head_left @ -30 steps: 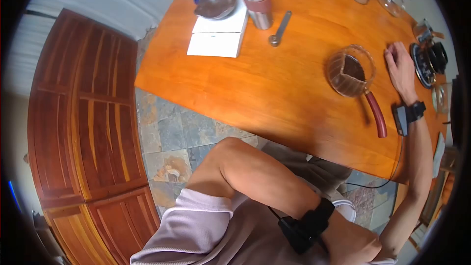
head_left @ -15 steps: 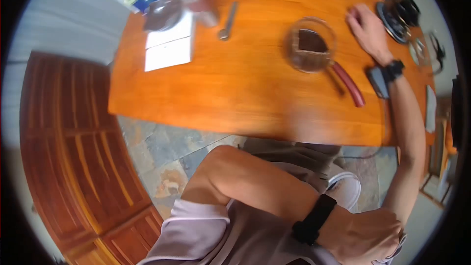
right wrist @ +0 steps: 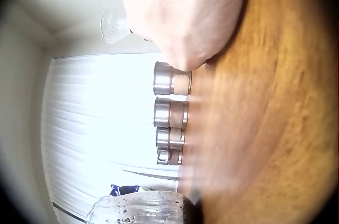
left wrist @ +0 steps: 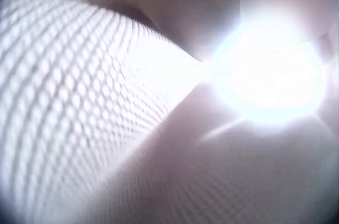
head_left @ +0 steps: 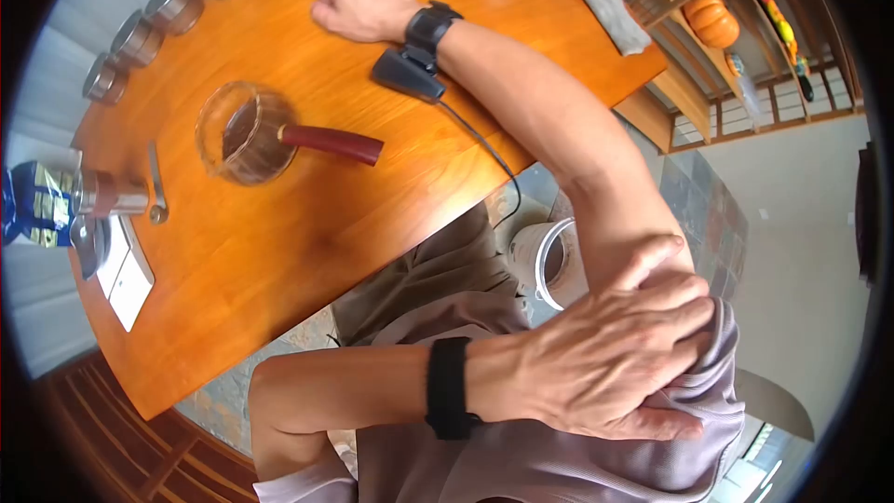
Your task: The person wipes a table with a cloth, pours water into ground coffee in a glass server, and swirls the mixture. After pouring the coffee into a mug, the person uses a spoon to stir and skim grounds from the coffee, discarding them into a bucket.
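My left hand (head_left: 615, 354) lies across my body with its fingers spread over the right upper arm (head_left: 643, 224), beside the edge of the shirt sleeve (head_left: 717, 345). The left wrist view shows mostly pale fabric (left wrist: 69, 75) and glare. On the tabletop rests my right hand (head_left: 368, 2), fingers loosely bent and nothing held; it also fills the top of the right wrist view. Nearest to it stands a ribbed glass pot (head_left: 270, 144) with a dark red handle (head_left: 335, 143) and dark brown contents.
Several metal canisters (head_left: 175, 5) line the table's far edge. At left are a metal spoon (head_left: 156, 186), a banded metal jar (head_left: 116, 194), a white scale (head_left: 130, 284), a dark dish (head_left: 88, 247) and a blue bag (head_left: 42, 205). A grey cloth (head_left: 612, 19) lies at right.
The head view has swung to the right, bringing the shelf into view. The left hand now shows on the right upper arm. The right hand stays on the table; the pot has not visibly moved.
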A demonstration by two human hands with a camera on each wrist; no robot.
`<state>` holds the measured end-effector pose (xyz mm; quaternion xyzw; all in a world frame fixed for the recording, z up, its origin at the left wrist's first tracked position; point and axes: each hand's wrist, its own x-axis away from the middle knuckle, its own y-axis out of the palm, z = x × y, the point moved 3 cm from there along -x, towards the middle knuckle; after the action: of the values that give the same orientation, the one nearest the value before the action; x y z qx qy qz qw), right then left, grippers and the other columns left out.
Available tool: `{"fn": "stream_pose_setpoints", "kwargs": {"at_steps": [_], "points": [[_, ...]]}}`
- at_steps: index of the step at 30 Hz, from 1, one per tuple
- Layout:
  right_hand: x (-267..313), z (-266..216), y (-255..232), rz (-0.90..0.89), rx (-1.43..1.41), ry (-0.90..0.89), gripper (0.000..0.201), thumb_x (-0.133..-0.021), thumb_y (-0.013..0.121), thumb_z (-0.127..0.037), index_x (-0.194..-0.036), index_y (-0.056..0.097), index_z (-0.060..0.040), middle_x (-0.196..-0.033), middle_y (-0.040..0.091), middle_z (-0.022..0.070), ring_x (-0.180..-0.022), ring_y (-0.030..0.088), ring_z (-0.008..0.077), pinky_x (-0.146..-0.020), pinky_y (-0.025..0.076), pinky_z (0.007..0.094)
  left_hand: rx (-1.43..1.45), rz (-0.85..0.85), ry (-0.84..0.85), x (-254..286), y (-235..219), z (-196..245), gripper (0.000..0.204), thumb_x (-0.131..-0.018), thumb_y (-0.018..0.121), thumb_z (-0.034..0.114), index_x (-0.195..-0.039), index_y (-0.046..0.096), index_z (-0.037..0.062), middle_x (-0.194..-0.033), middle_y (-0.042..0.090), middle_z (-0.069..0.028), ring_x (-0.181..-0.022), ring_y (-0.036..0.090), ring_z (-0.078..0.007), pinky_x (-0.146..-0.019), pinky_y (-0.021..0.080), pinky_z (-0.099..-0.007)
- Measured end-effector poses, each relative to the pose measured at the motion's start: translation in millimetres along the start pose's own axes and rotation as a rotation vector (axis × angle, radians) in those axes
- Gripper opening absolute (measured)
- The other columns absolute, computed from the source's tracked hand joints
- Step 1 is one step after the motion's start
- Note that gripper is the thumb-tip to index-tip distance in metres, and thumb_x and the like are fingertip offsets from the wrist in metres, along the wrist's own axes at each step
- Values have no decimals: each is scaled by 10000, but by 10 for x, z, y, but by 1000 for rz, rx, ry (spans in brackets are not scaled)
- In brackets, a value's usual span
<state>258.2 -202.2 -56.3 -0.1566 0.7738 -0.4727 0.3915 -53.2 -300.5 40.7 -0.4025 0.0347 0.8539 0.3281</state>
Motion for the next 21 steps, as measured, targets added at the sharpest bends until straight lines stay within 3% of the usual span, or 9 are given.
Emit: {"fn": "stream_pose_setpoints", "kwargs": {"at_steps": [2,8,10,12,14,16,18,20,21], "points": [[23,3,11,27,-13,-6,305,-858,553,-338,-873,649,-49,-923,667,169,-876,641,376,-770,511,487,36,-29,-27,-52,-96,-57,719,-918,462,628,-955,629,-70,-1009,596,-212,-1091,550,-354,-1099,291,-553],[12,-7,54,37,-8,36,334,-838,551,-326,-889,683,-24,-968,686,195,-910,654,393,-816,512,497,-296,46,31,24,-386,-467,772,-949,358,687,-996,609,-41,-1031,600,-232,-1073,568,-369,-1089,341,-535],[-1,12,5,68,-12,31,309,-842,554,-318,-863,666,-31,-924,678,187,-885,647,390,-796,509,500,-349,30,46,-66,-545,-523,768,-946,381,681,-994,617,-49,-1036,611,-225,-1070,576,-365,-1090,346,-532],[51,-11,50,88,-34,31,287,-846,557,-310,-837,649,-38,-881,670,180,-861,641,386,-776,506,503,-487,-91,-54,-144,-631,-580,745,-942,427,658,-1011,630,-56,-1046,624,-219,-1072,580,-367,-1088,348,-530],[39,24,45,111,-36,55,282,-840,564,-300,-826,655,-33,-879,673,185,-858,644,391,-767,509,505,-484,-63,-80,-146,-771,-624,681,-942,496,592,-1027,635,-69,-1051,631,-220,-1075,575,-377,-1084,352,-527],[25,20,53,120,-23,61,277,-834,568,-292,-824,660,-31,-879,674,187,-852,646,394,-760,511,504,-580,-15,-191,-68,-943,-698,569,-953,563,467,-1176,601,-56,-1160,624,-206,-1161,555,-366,-1104,332,-494],[68,7,56,130,-8,85,271,-828,573,-285,-822,664,-30,-880,676,189,-845,649,397,-753,514,504,-705,157,-198,12,-1077,-771,527,-953,577,424,-1095,601,-82,-1125,610,-246,-1078,574,-399,-1055,365,-510],[74,-6,55,160,-31,98,259,-816,572,-266,-804,665,-25,-878,677,194,-832,651,401,-743,518,503,-938,271,-354,174,-1322,-913,516,-940,607,385,-1161,574,-79,-1182,589,-261,-1097,568,-419,-1010,401,-502],[84,-23,59,205,-21,67,256,-807,567,-256,-790,664,-20,-867,675,199,-815,650,405,-740,518,507,-939,266,-341,125,-1284,-784,516,-940,607,385,-1161,574,-79,-1182,589,-261,-1097,568,-419,-1010,401,-502]]}}
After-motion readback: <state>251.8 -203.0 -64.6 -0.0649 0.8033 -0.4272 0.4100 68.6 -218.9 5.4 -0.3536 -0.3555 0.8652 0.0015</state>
